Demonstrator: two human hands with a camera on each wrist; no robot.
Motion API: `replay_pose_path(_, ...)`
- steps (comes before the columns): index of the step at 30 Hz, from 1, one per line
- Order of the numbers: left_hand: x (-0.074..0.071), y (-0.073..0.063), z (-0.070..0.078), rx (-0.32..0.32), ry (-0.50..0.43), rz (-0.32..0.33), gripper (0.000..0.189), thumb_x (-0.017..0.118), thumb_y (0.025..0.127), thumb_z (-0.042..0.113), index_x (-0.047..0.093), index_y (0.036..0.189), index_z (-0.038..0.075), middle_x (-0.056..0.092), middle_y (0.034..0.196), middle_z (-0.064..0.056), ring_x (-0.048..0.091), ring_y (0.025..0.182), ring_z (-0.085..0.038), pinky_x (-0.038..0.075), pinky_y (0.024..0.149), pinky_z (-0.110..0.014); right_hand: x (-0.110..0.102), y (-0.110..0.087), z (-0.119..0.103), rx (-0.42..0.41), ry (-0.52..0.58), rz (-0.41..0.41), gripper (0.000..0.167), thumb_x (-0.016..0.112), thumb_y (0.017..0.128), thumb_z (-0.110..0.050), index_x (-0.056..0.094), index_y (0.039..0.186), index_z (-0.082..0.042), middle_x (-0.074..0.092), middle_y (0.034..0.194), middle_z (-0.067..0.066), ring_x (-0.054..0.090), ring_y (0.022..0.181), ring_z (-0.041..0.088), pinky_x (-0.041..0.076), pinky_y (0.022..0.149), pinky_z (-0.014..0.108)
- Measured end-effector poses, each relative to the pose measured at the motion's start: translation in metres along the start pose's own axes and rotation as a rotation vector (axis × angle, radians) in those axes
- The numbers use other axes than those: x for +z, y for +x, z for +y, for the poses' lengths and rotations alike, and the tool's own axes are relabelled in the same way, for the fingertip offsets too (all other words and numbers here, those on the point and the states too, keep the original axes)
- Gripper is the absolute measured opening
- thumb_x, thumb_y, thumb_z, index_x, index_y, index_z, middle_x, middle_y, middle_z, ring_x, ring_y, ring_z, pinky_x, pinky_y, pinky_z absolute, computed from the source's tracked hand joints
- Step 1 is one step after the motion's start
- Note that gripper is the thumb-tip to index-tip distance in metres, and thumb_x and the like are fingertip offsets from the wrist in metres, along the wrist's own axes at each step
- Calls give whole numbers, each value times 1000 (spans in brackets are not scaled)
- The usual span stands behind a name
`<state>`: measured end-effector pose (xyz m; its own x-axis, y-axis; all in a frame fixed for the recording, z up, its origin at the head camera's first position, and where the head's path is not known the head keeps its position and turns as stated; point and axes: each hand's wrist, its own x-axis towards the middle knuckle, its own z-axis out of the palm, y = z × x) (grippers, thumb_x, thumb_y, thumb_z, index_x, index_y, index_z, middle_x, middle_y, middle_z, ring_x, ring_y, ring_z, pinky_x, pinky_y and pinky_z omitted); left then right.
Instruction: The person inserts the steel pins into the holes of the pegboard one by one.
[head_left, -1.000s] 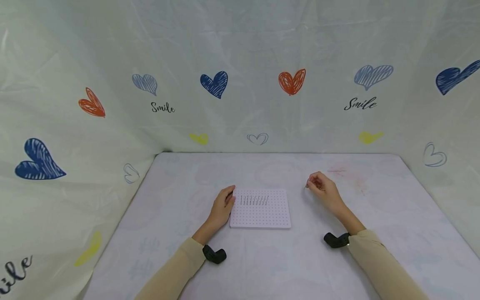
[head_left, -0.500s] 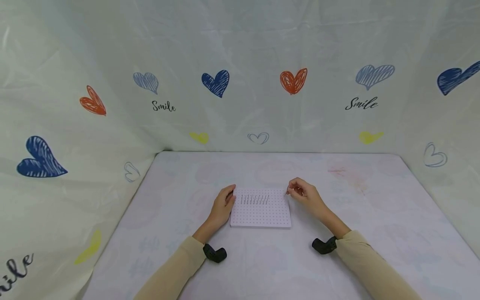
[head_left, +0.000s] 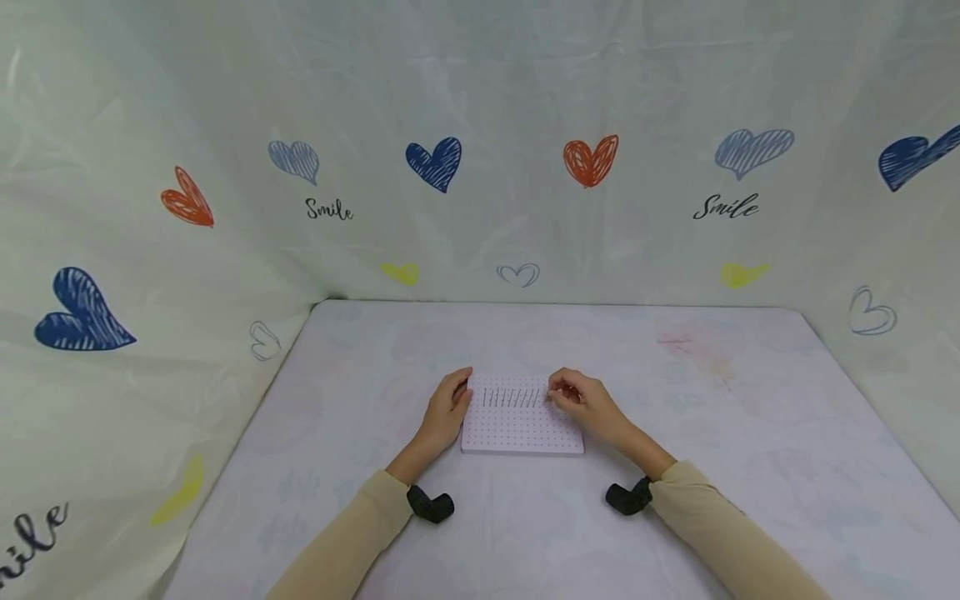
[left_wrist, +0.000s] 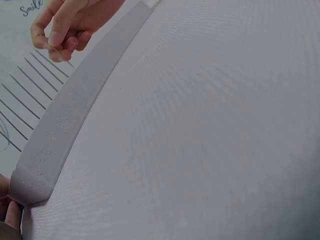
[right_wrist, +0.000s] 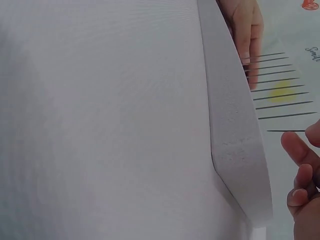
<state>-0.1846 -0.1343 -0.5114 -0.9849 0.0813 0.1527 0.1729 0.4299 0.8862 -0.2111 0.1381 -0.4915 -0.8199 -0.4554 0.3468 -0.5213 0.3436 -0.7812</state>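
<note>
A white pegboard (head_left: pixel 517 437), dotted with rows of small holes, lies on the table. Several thin dark metal pins (head_left: pixel 513 397) stand in a row toward its far side. My left hand (head_left: pixel 441 417) holds the board's left edge, thumb and fingers at the far left corner. Over the board's right part, my right hand (head_left: pixel 588 404) pinches another thin pin (right_wrist: pixel 280 131) between thumb and index finger. In the right wrist view this pin is roughly in line with the row's right end, its lower tip close above the board.
The white-covered table (head_left: pixel 487 533) extends around the board on all sides. Behind it hangs a pale curtain (head_left: pixel 495 217) printed with hearts and the word Smile. Reddish marks (head_left: pixel 693 354) show on the cloth at the back right. A black wrist camera (head_left: pixel 628 497) sits at each cuff.
My right hand has moved left, from beside the board to over its right part at the end of the row, carrying the pin. My left hand has stayed at the left edge.
</note>
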Motion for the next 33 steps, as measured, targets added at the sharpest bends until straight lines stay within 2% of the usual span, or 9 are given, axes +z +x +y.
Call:
replay_pose_path(12,3,1,0,27,9,9,43,47,104,0,42,146,-6,42,148,-23,40,139,-34,37,113,-40,2,-4,-2,14,-56,-43,4,67,96,-11,65,99,-9,52,82,-5,46,77,13,40,61,23)
replay_pose_path(23,2,2,0,-9,-32,-7,43,47,104,-1,40,146,-7,40,149,-24,39,139,-35,37,114,-40,4,-6,2,-6,-89,-64,7,67,96,-8,65,101,-12,57,89,-5,49,81,14,44,66,24)
replay_pose_path(29,-3,3,2,-2,-110,-29,47,49,103,-1,37,147,-9,39,150,-27,38,140,-37,34,115,-42,-3,-9,1,47,-89,-35,16,70,93,-8,62,107,-7,56,91,-1,50,82,16,44,66,24)
replay_pose_path(33,-10,3,3,2,-114,-40,49,49,103,1,36,149,-8,41,150,-24,39,139,-37,33,116,-46,-16,-10,1,82,-140,7,16,69,94,-9,61,107,-5,56,93,2,49,85,19,42,68,27)
